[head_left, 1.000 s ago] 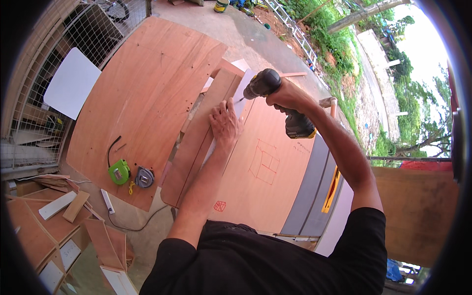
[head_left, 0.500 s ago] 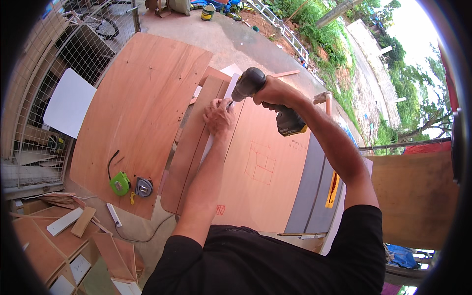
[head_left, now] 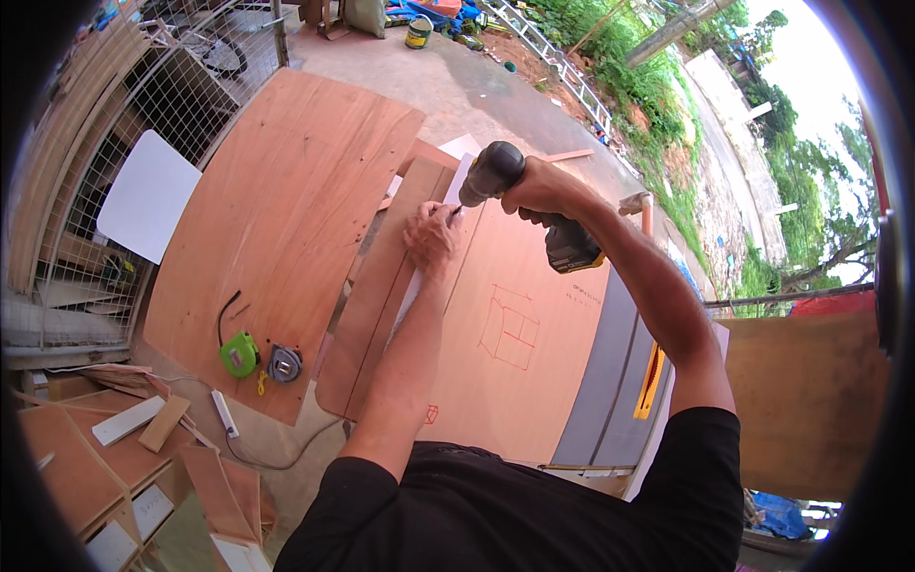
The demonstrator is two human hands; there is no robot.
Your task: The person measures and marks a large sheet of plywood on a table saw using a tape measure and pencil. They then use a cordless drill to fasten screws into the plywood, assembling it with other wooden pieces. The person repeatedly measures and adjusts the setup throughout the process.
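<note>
A black cordless drill (head_left: 494, 170) with a yellow-trimmed battery is gripped by its handle in my right hand (head_left: 541, 189). It points down and to the left, its tip close to the fingers of my left hand (head_left: 432, 234). Those fingers are curled together at a narrow white-edged board (head_left: 464, 173). What they pinch by the tip is too small to make out. Under my arms lies a wood-coloured panel (head_left: 467, 381) with a red line drawing of a box on it. A brown board (head_left: 367, 329) lies along its left side.
On the large plywood sheet (head_left: 276, 181) at left lie a green tape measure (head_left: 239, 355) and a grey tape measure (head_left: 284, 363). A yellow level (head_left: 650, 381) rests at right near a grey panel (head_left: 600, 367). Wood offcuts (head_left: 129, 420) and a cable (head_left: 286, 466) lie at lower left.
The whole view has shifted slightly, so the scene sits a little farther right. Both hands and the drill keep nearly the same place relative to the boards.
</note>
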